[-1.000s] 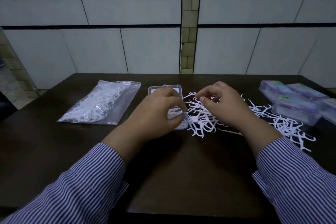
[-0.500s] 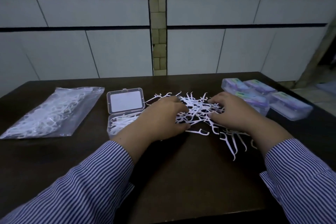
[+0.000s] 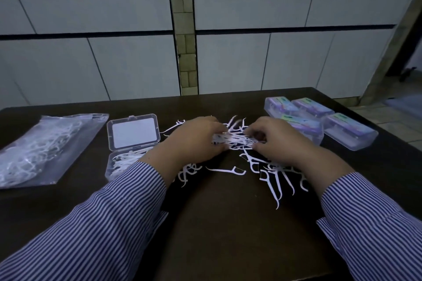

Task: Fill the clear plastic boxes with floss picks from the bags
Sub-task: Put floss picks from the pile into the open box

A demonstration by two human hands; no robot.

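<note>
An open clear plastic box (image 3: 133,133) lies left of centre on the dark table, lid up, with white floss picks in its lower half. A bunch of white floss picks (image 3: 237,138) is gathered between my two hands at the table's middle. My left hand (image 3: 194,141) curls round the bunch from the left. My right hand (image 3: 274,141) curls round it from the right. More loose floss picks (image 3: 274,173) lie scattered in front of my right hand. A clear bag of floss picks (image 3: 41,146) lies at the far left.
Several closed boxes with purple labels (image 3: 319,118) stand at the back right of the table (image 3: 228,223). The table's far edge meets a white panelled wall. A tiled floor shows past the right edge.
Both hands have drawn closer together and pulled the loose picks into a tighter bunch between them. The view has shifted slightly; the box and bag lie as before.
</note>
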